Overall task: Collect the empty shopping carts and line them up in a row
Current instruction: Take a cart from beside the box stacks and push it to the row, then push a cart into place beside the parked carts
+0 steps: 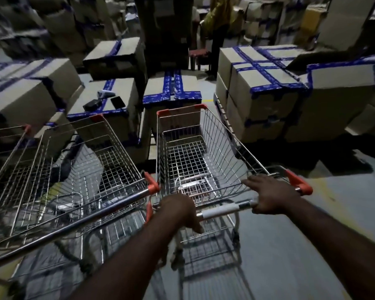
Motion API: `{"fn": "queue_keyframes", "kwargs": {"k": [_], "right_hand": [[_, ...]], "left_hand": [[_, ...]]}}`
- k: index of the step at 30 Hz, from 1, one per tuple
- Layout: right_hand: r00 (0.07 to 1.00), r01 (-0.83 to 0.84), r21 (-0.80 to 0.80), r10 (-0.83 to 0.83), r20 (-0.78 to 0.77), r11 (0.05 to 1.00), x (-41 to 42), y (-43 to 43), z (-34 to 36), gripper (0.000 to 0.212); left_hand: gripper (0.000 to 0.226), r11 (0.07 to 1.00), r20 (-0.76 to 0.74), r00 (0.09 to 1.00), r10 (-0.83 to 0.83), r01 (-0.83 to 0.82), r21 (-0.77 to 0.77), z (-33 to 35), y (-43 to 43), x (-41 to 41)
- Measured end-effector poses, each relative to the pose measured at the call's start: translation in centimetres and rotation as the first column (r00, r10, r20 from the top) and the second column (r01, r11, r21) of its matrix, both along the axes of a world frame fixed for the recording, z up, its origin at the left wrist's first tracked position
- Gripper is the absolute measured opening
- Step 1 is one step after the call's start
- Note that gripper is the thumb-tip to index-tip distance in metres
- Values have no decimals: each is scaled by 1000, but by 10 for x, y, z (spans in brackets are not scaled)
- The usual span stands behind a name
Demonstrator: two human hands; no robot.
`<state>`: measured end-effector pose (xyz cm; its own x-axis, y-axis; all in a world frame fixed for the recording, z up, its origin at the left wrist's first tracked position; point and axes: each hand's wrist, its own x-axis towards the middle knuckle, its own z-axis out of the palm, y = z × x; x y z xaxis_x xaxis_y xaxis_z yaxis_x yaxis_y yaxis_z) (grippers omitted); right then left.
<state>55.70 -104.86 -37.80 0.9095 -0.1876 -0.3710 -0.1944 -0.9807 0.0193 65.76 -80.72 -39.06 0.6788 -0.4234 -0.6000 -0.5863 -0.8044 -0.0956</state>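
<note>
Dozens of cardboard boxes [266, 92], most sealed with blue tape, stand stacked across the far half of the dim room and close off the space ahead. Against them sit wire shopping carts side by side on the grey floor [290, 245]. At the left edge only a corner of a third cart [7, 148] shows. Next to it the left cart [74, 161] is empty and angled a little, its long steel push bar running down toward the lower left, its orange end cap just beside the neighbouring basket. The right cart [195, 152], also empty, points straight at a taped box, with its orange front corners near that box (whether they touch it cannot be told). Both hands are on this cart's handle [227, 210]: the left hand [180, 211] is wrapped over the bar near its left end, fingers curled around it, and the right hand [271, 194] grips the bar near the orange right end cap, fingers reaching forward over the basket's rear rim. Far back, a person in a yellow top [217, 16] stands among the stacks. Smaller still, a few dark devices [105, 100] lie on top of a box behind the left cart.
</note>
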Motion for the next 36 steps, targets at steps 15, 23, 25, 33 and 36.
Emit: {"fn": "queue_keyframes", "kwargs": {"k": [15, 23, 25, 33, 36], "right_hand": [[999, -7, -77, 5, -34, 997, 10, 2, -15, 89], [963, 257, -132, -242, 120, 957, -6, 23, -27, 90], [969, 227, -120, -212, 130, 966, -12, 33, -26, 91], [875, 411, 3, -396, 280, 912, -78, 79, 8, 82], [793, 560, -1, -536, 290, 829, -138, 90, 24, 80]], "left_hand": [[91, 894, 18, 985, 173, -149, -423, -31, 17, -11], [72, 831, 277, 951, -137, 263, -490, -35, 31, -18], [83, 774, 310, 908, -283, 407, -484, -31, 33, -17], [80, 602, 390, 787, -478, 617, -507, 6, -3, -45], [80, 501, 425, 711, -561, 700, -510, 14, -27, -74]]}}
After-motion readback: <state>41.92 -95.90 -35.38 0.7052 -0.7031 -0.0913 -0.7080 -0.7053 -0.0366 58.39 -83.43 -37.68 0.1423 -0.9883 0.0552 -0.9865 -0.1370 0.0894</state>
